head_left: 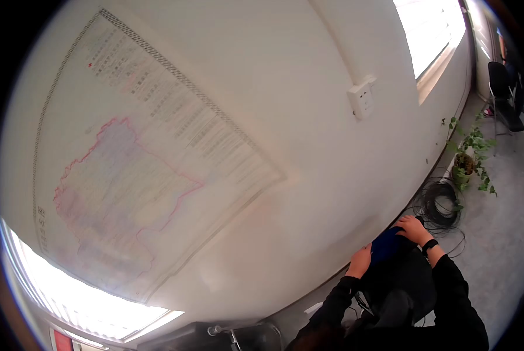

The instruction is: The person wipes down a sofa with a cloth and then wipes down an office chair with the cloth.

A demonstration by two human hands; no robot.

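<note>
A dark blue piece, seemingly cloth [384,247], lies over the far end of a black seat [411,275] in front of me. My left hand [360,262] is at its left edge, thumb side up, with the fingers partly hidden. At the far right corner, my right hand [414,230] has its fingers bent over the blue cloth. Both hands appear closed on it. A black band circles the right wrist, and both arms are in black sleeves.
A pale wall bearing a faded map [127,187] and a socket [361,100] rises close on the left. Coiled black cable [440,203] and a potted plant [464,167] stand along its foot. Farther off is a black chair [503,96]. Another dark seat with a metal frame [229,334] is at bottom.
</note>
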